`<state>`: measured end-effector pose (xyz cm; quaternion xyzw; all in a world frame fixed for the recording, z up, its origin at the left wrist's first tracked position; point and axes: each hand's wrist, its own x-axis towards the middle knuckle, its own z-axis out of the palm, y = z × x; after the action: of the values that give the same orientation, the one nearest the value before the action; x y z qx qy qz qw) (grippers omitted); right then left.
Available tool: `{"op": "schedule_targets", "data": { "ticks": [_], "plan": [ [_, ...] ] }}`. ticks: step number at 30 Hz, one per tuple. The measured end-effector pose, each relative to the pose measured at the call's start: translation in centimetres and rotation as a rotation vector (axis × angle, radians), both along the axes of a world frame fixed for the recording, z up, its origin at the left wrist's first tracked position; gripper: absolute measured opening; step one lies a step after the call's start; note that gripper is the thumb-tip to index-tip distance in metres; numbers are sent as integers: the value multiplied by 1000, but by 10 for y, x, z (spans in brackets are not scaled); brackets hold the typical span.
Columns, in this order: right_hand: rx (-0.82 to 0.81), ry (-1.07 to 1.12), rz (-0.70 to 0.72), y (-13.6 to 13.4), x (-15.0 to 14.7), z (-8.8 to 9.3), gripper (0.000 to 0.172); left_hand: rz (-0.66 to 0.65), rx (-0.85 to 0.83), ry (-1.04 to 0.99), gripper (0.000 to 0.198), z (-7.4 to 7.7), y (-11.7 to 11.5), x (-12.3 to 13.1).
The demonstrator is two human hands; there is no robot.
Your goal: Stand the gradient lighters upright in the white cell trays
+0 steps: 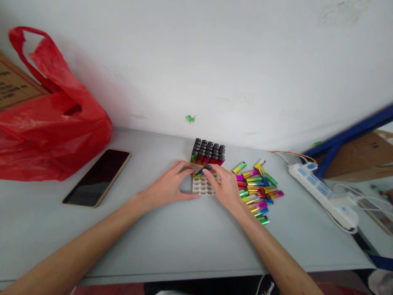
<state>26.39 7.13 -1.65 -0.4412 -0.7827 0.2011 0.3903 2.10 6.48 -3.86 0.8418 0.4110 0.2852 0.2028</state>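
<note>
A white tray with rows of round holes (202, 189) lies on the table between my hands. Lighters (207, 151) with black tops stand upright in several rows at its far end. My right hand (225, 185) pinches a yellow-green lighter (200, 173) by its black top, tilted over the near holes. My left hand (172, 183) rests at the tray's left edge, thumb and fingers spread apart around that side. To the right of my right hand, a loose pile of shiny coloured lighters (256, 186) lies on the table, partly hidden by that hand.
A smartphone (98, 177) lies at the left, before a red plastic bag (58, 127) and a cardboard box (16, 84). At the right are a white power strip (322, 196) with cables, a blue metal bar (353, 133) and another cardboard box (359, 157). A wall (215, 73) stands behind.
</note>
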Motion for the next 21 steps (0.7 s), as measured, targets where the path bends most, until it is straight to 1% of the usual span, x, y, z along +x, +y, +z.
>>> {"op": "schedule_targets", "data": {
  "ticks": [4, 8, 10, 14, 16, 18, 21],
  "plan": [
    [46, -37, -5, 2, 2, -4, 32, 2, -7, -9, 68, 0, 0, 0],
    [126, -165, 42, 6, 0, -7, 35, 2, -6, 6, 69, 0, 1, 0],
    [123, -264, 61, 7, -3, -5, 32, 1, -2, 7, 69, 0, 2, -1],
    [98, -426, -2, 3, -14, 3, 28, 5, 8, 15, 69, -1, 2, -2],
    [87, -412, -10, -2, -14, 7, 29, 1, 6, 14, 70, -2, 2, -3],
    [72, -341, -11, -6, -6, 9, 34, 4, 7, 10, 69, -3, 3, -4],
    [45, -234, -40, -5, 26, 11, 33, 25, 24, 9, 67, -5, 4, -5]
  ]
}}
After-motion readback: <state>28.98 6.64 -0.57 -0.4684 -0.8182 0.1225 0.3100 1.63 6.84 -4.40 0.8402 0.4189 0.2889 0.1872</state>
